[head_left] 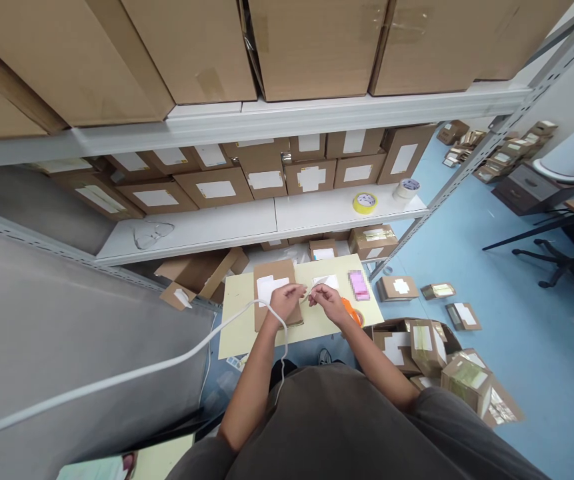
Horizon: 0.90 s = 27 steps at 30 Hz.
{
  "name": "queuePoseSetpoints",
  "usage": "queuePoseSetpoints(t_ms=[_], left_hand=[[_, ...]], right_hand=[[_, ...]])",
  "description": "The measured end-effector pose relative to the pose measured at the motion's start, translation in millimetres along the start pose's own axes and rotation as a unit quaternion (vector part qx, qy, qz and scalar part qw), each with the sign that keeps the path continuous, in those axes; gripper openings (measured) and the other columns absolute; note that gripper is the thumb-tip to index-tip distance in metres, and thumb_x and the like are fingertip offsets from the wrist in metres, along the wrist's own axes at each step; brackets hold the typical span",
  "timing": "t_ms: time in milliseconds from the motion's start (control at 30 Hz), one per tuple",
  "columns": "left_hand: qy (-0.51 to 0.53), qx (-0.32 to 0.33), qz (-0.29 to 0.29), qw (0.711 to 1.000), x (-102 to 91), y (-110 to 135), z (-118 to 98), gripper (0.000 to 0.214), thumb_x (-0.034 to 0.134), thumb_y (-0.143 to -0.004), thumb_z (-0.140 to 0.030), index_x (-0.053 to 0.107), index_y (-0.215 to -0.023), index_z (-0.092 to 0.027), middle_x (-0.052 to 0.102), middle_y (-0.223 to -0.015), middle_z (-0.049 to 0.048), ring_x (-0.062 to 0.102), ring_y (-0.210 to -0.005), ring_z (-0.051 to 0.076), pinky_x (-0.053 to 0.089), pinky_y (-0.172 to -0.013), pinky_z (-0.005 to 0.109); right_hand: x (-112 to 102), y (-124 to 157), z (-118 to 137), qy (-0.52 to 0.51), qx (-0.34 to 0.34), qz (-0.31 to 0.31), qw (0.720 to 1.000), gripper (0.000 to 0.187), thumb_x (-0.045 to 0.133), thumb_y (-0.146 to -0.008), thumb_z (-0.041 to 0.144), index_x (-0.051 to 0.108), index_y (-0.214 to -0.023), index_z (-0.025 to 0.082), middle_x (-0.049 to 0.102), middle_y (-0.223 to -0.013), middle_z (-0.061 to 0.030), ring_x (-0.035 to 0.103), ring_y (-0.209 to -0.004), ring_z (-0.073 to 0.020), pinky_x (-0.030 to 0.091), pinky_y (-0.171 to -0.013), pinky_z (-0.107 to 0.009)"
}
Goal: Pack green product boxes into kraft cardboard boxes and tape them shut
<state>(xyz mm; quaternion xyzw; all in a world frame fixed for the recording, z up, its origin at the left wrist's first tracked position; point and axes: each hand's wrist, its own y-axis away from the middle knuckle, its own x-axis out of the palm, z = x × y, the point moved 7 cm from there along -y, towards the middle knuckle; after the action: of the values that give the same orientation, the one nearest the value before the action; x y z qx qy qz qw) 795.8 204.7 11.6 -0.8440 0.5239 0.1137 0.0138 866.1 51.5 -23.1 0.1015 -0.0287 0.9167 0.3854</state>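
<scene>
My left hand (287, 301) is closed in a pinch above the right side of a flat cardboard box (277, 272), which has white labels on it. Close by on the right, my right hand (329, 301) also pinches with its fingertips. A small pale sliver (307, 294) shows between the two hands, too small to name. White paper (327, 281) lies just beyond my right hand. An orange tape dispenser (351, 311) sits beside my right wrist, and a pink item (359, 285), blurred out, is farther right on the pale yellow tabletop (238, 332).
A white shelf (227, 225) holds labelled boxes, safety glasses (153, 233), yellow tape (365, 203) and a clear roll (407, 189). An open carton (199, 270) stands left of the table. A white cable (131, 373) crosses over my left forearm. Packed boxes (467, 380) are piled at right.
</scene>
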Motion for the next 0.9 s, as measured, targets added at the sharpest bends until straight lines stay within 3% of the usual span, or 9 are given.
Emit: queuePoseSetpoints(t_ms=[67,333,533,700,900], left_hand=[[0.029,0.001,0.036,0.999,13.2,8,-1,0.042,0.085,-0.078,-0.062,0.086,-0.090,-0.022,0.082,-0.100,0.0118,0.074,-0.094,0.027,0.059,-0.086,0.038],[0.129,-0.053,-0.066,0.988,12.1,13,20,0.057,0.080,-0.078,-0.075,0.085,-0.085,-0.018,0.083,-0.090,0.0121,0.076,-0.085,0.025,0.061,-0.080,0.037],[0.108,0.013,-0.052,0.993,26.5,19,4,0.043,0.090,-0.076,-0.063,0.088,-0.086,-0.021,0.084,-0.097,0.0100,0.076,-0.091,0.024,0.062,-0.085,0.037],[0.181,-0.070,-0.112,0.974,23.8,21,25,0.051,0.088,-0.073,-0.069,0.083,-0.083,-0.019,0.080,-0.084,0.0063,0.072,-0.077,0.020,0.061,-0.080,0.034],[0.153,-0.085,-0.064,0.982,41.7,23,25,0.077,0.062,-0.084,-0.090,0.083,-0.085,-0.016,0.080,-0.084,0.0139,0.074,-0.084,0.027,0.060,-0.081,0.038]], right_hand=[[1,-1,5,-0.004,-0.009,0.002,1.000,0.043,0.079,-0.090,0.067,0.068,-0.091,0.026,0.069,-0.085,-0.0017,0.066,-0.079,-0.0202,0.057,-0.080,-0.037],[-2,4,11,-0.048,-0.012,0.003,0.999,0.041,0.079,-0.093,0.065,0.068,-0.094,0.025,0.071,-0.083,-0.0001,0.069,-0.077,-0.0190,0.057,-0.084,-0.037],[-1,7,12,-0.053,-0.023,0.023,0.998,0.033,0.082,-0.093,0.055,0.070,-0.089,0.025,0.071,-0.081,-0.0004,0.069,-0.083,-0.0201,0.056,-0.082,-0.034],[-10,12,7,-0.070,-0.004,-0.014,0.997,0.032,0.080,-0.093,0.052,0.066,-0.087,0.025,0.071,-0.080,0.0001,0.071,-0.081,-0.0200,0.056,-0.082,-0.034],[-17,15,-4,-0.084,0.018,-0.042,0.995,0.035,0.079,-0.092,0.055,0.061,-0.087,0.026,0.071,-0.074,0.0014,0.072,-0.076,-0.0201,0.056,-0.078,-0.034]])
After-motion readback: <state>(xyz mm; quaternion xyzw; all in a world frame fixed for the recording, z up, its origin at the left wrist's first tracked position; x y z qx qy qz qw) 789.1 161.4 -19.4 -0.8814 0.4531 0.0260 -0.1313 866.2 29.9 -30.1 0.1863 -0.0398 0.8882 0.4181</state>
